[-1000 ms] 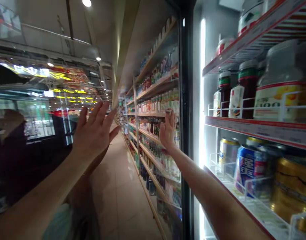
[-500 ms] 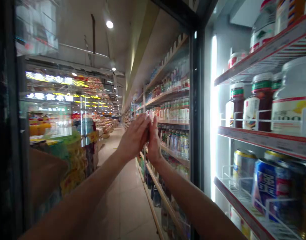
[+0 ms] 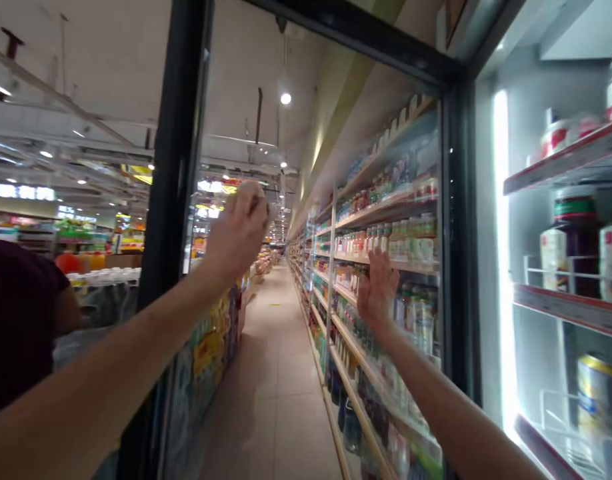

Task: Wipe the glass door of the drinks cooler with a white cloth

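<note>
The left hand (image 3: 240, 230) is curled, whether around anything I cannot tell; the right hand (image 3: 379, 293) is spread, fingers up. A black-framed glass door (image 3: 173, 133) stands just ahead of both, lit cooler shelves (image 3: 566, 303) beyond the right hand's right side.

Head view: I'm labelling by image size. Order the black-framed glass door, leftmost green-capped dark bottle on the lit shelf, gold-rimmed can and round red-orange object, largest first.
1. Black-framed glass door
2. Green-capped dark bottle and gold-rimmed can: similar; can cut off, so unranked
3. Round red-orange object
</note>
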Motion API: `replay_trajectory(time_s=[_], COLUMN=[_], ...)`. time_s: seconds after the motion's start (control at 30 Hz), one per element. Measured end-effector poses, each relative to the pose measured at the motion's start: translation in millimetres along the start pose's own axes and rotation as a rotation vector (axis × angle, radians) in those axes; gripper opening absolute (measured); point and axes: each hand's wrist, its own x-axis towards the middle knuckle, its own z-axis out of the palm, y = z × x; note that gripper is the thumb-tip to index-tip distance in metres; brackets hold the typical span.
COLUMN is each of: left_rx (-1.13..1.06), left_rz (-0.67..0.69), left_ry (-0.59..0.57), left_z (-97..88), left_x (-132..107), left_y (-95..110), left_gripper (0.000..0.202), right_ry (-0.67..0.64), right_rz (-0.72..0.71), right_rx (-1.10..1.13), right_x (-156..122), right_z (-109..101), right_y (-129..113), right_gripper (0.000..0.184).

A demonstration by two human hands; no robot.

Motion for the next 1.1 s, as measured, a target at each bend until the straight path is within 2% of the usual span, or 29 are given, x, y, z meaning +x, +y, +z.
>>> replay_trajectory(time_s=[0.07,0.13,0.2,0.27,0.37,0.43,0.5,0.6,0.67,0.73,0.83,0.87,0.9,0.97,1.03,1.07,1.1], left_rx=[-0.080,-0.153,-0.169,-0.129,-0.006,0.065,0.093,0.059,0.032,0.046,0.060,0.053,0.042,0.013,-0.063,-0.077,-0.082], left_rz=[0.120,0.329,0.349,0.252,0.050,-0.023,0.019,0.247,0.347,0.227,-0.096,-0.144,-0.136,0.020,0.388,0.481,0.518], left_ry=[-0.046,-0.156,-0.180,-0.149,-0.062,-0.045,-0.087,-0.227,-0.293,-0.226,-0.027,0.004,0.008,-0.046,-0.164,-0.233,-0.280], left_z=[6.4,14.4,19.1,19.8,16.0,12.6,10.4,9.8,11.4,15.3,24.6,27.6,29.9,32.3,31.8,31.3,31.0], left_x=[-39,-74,-86,-70,-31,-26,-48,-98,-112,-103,-83,-86,-96,-129,-164,-174,-177], left_y=[23,47,56,42,5,-8,-4,12,10,-5,-25,-24,-20,-5,8,9,7], left_gripper=[0.041,0.039,0.031,0.031,0.038,0.049,0.057,0.058,0.054,0.051,0.053,0.054,0.055,0.056,0.053,0.052,0.050], right_ry=[0.012,0.005,0.005,0.021,0.028,0.017,0.018,0.028,0.033,0.038,0.049,0.049,0.049,0.040,0.021,0.013,0.007], right_rz=[-0.004,-0.019,-0.034,-0.031,-0.019,-0.013,-0.012,-0.032,-0.058,-0.073,-0.086,-0.087,-0.087,-0.080,-0.085,-0.096,-0.108], right_rx=[-0.009,-0.015,-0.014,-0.009,-0.006,-0.015,-0.024,-0.029,-0.028,-0.028,-0.029,-0.029,-0.030,-0.037,-0.044,-0.046,-0.047], right_x=[-1,-1,-1,-1,-2,-2,-3,-5,-6,-6,-6,-6,-6,-8,-11,-14,-16], right_z=[0,0,1,3,5,7,8,11,14,16,18,19,19,20,21,21,22], right_y=[2,4,6,8,8,8,8,11,14,16,17,16,16,15,15,16,16], right_gripper=[0.052,0.051,0.050,0.048,0.046,0.046,0.046,0.046,0.045,0.045,0.045,0.045,0.045,0.045,0.045,0.045,0.045])
